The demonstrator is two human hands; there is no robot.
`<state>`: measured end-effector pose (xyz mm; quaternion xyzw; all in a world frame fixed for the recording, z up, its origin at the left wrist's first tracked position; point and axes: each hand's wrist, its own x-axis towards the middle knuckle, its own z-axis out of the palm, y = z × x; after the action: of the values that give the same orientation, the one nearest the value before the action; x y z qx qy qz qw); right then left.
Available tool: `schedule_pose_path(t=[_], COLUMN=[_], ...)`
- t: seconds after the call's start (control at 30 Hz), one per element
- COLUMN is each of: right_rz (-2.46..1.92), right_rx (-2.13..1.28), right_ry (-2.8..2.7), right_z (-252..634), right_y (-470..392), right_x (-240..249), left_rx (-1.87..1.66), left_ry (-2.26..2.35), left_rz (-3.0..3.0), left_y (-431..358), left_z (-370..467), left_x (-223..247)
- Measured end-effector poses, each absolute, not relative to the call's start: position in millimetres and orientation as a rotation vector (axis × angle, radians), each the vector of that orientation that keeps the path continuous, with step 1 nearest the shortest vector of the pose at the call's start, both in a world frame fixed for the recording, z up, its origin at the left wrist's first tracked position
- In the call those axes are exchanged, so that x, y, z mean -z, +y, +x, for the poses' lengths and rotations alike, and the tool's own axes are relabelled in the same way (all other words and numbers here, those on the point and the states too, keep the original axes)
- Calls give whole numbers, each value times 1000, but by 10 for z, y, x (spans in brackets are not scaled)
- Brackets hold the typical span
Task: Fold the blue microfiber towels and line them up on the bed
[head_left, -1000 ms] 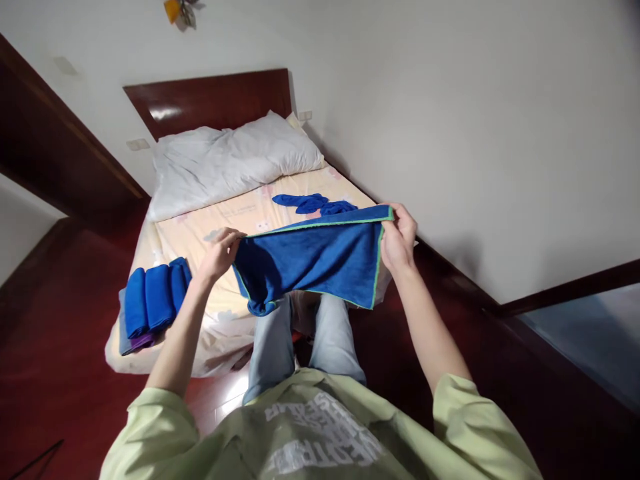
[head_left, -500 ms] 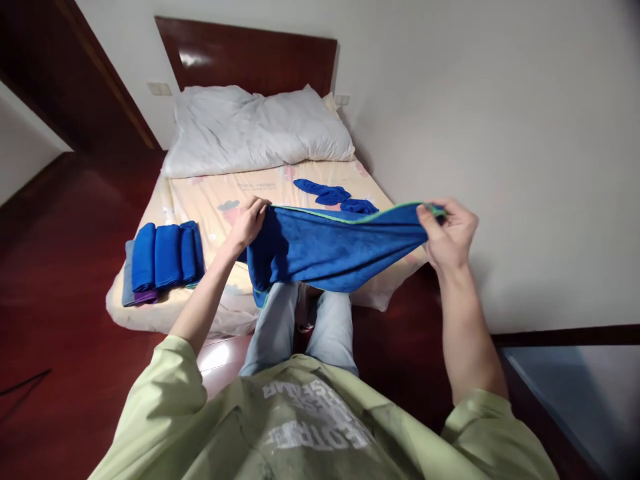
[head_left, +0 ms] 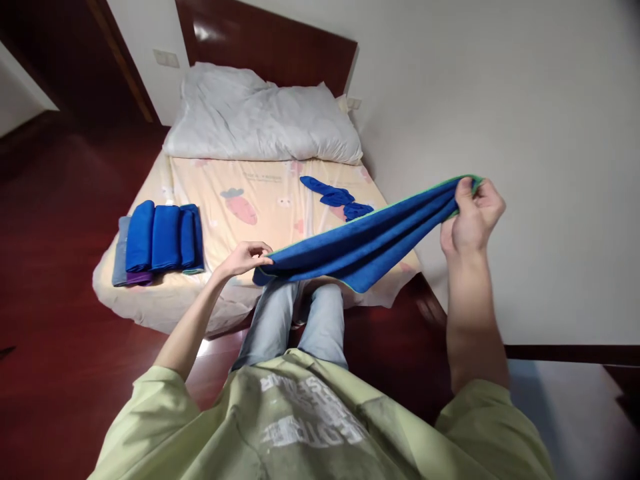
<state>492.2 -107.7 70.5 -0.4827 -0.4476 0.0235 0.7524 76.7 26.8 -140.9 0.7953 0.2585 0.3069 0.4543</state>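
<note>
A blue towel (head_left: 345, 243) with green edging is stretched in the air between my two hands, above the near edge of the bed. My left hand (head_left: 245, 259) pinches its lower left end. At the upper right, my right hand (head_left: 474, 210) is closed on the other end, held higher, so the cloth slants and hangs in lengthwise folds. Several folded blue towels (head_left: 167, 237) lie at the bed's near left corner, on top of a grey and a purple cloth (head_left: 139, 278). Beyond the held towel, crumpled blue cloths (head_left: 336, 195) rest on the bed.
The bed (head_left: 260, 180) has a pale sheet with a strawberry print. A white quilt or pillow (head_left: 265, 120) lies against the dark wooden headboard (head_left: 275, 40). A white wall (head_left: 540, 167) stands to the right, and dark red floor (head_left: 55, 267) is on the left.
My right hand has risen and moved right with its end of the towel. My left hand has lowered, so the towel now slants and is pulled longer and narrower. The view has shifted slightly.
</note>
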Motion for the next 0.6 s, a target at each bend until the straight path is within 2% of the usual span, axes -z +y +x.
schedule_pose_path(t=[0.13,0.37,0.5,0.6], right_rz=[-971,-885,-944,-984], right_rx=[-179,-265,-237,-195], right_ry=[-923,-968,-898,-865], right_z=[4927,4998,5218,5460], right_y=[-963,-1001,-1052,-1019], right_x=[-746,-829,-766,-557], left_rx=[-749,-850,-766,-884], left_ry=[725,1082,1166,1326], left_rz=[2208,2282,2380,2347], left_y=[298,534,702,877], left_z=[738,843,671,433], left_x=[1510,1934,1870,1625])
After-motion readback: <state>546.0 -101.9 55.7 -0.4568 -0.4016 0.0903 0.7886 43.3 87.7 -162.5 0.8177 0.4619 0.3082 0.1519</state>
